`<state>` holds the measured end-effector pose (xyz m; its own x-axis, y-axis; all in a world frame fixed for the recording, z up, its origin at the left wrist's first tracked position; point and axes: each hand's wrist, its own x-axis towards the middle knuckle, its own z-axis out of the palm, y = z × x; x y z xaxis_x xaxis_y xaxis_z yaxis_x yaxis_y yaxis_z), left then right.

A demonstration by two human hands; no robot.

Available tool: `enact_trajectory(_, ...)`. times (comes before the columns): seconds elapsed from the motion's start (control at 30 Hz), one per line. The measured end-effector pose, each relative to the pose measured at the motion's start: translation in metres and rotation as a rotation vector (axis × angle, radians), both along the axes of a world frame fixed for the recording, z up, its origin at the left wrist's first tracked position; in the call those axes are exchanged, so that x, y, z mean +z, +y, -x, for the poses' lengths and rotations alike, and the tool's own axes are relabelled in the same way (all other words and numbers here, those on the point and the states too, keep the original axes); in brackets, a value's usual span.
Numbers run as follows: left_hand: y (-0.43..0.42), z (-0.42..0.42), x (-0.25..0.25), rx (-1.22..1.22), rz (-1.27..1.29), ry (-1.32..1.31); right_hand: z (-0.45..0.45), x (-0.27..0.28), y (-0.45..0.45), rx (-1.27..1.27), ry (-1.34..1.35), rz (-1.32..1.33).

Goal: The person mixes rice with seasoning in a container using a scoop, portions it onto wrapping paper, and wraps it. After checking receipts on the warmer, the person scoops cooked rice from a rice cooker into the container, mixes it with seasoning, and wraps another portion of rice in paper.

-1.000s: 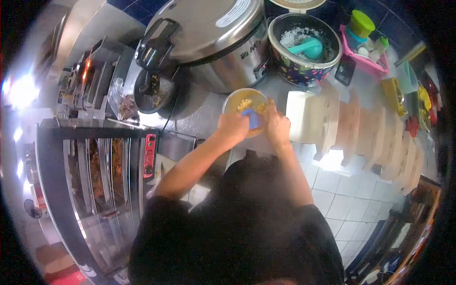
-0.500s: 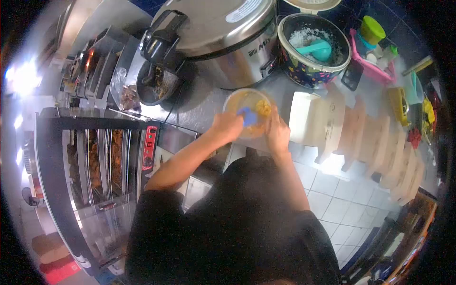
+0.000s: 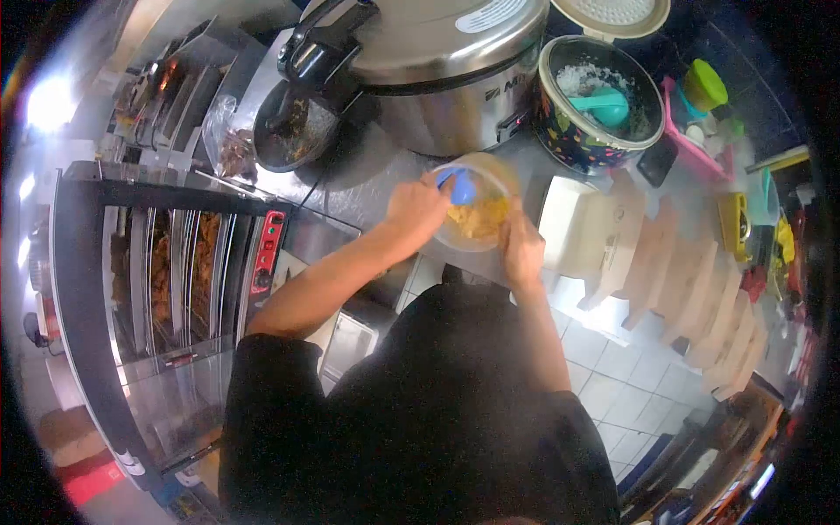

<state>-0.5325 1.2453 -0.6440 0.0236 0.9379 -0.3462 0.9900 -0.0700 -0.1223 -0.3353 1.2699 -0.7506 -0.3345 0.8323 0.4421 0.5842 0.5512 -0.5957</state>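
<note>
A round clear plastic tub [image 3: 442, 229] with yellow-orange food [image 3: 479, 219] in it is in front of me, at the edge of the steel counter. My left hand [image 3: 417, 213] is closed around a blue scoop [image 3: 462, 189], whose head is inside the tub. On the tub's right side, my right hand [image 3: 522, 245] grips the rim. Just right of that hand stands an open takeaway box [image 3: 564, 214], white inside.
A large steel rice cooker [image 3: 437, 105] stands behind the tub. Right of it, a patterned pot [image 3: 569, 136] holds rice and a turquoise scoop [image 3: 604, 107]. Several brown boxes [image 3: 652, 254] line the right. A glass food warmer [image 3: 166, 271] is left; a dark pan [image 3: 293, 131] is above it.
The blue scoop has moved up toward the far side of the tub. The food now shows on the tub's near side. The whole view has shifted slightly.
</note>
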Motion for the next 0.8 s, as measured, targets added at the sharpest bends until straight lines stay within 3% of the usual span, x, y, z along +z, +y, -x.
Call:
enact_trajectory(0.03,0.0,-0.001,-0.015,0.1,0.125,0.013,0.004,0.002,-0.001,0.023,-0.049,-0.062)
enact_trajectory(0.17,-0.023,0.004,-0.052,0.196,0.104,-0.086,0.019,0.01,-0.017,-0.02,0.04,-0.061)
enact_trajectory(0.27,-0.024,0.011,-0.067,0.249,0.189,-0.351,0.018,0.009,-0.022,0.011,0.021,-0.039)
enact_trajectory(0.37,-0.024,0.015,-0.089,0.201,0.102,-0.582,0.016,0.011,-0.02,0.02,-0.023,-0.045)
enact_trajectory(0.43,-0.02,0.009,-0.102,0.238,0.011,-0.951,0.015,0.015,-0.02,0.019,-0.04,-0.029)
enact_trajectory(0.47,-0.019,0.008,-0.108,0.248,-0.006,-0.963,0.015,0.017,-0.019,0.002,-0.045,-0.003)
enact_trajectory(0.53,-0.013,-0.004,-0.076,0.859,0.354,-1.43,0.014,0.015,-0.018,0.007,-0.056,0.004)
enact_trajectory(0.63,-0.009,-0.018,-0.098,1.027,0.272,-1.559,0.013,0.016,-0.018,0.007,-0.096,0.014)
enact_trajectory(0.8,-0.017,0.002,-0.108,0.793,0.226,-1.677,0.018,0.028,-0.017,0.02,-0.188,-0.049)
